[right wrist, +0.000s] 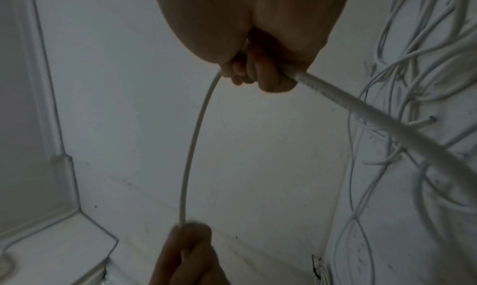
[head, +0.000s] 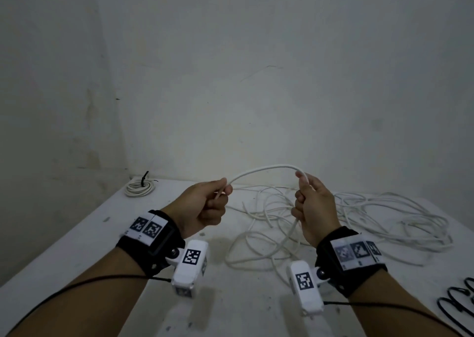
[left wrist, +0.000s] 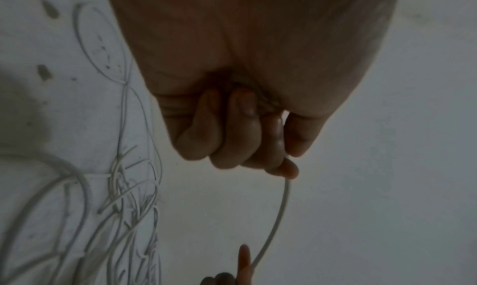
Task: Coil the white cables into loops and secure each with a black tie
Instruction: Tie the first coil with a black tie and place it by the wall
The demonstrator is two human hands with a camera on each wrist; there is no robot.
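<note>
— Where's the cable (head: 266,168)?

— It arches between my hands above the table (head: 77,234). My left hand (head: 202,205) pinches one end, fingers curled; my right hand (head: 314,208) is fisted round it.

— The rest?

— A loose tangle (head: 372,218) beneath, one tied coil (head: 139,187) far left, ties (head: 456,300) at right.

A plain, bare room: dull grey painted walls (head: 256,80) meet in a corner behind a scuffed white table (head: 77,234).
</note>
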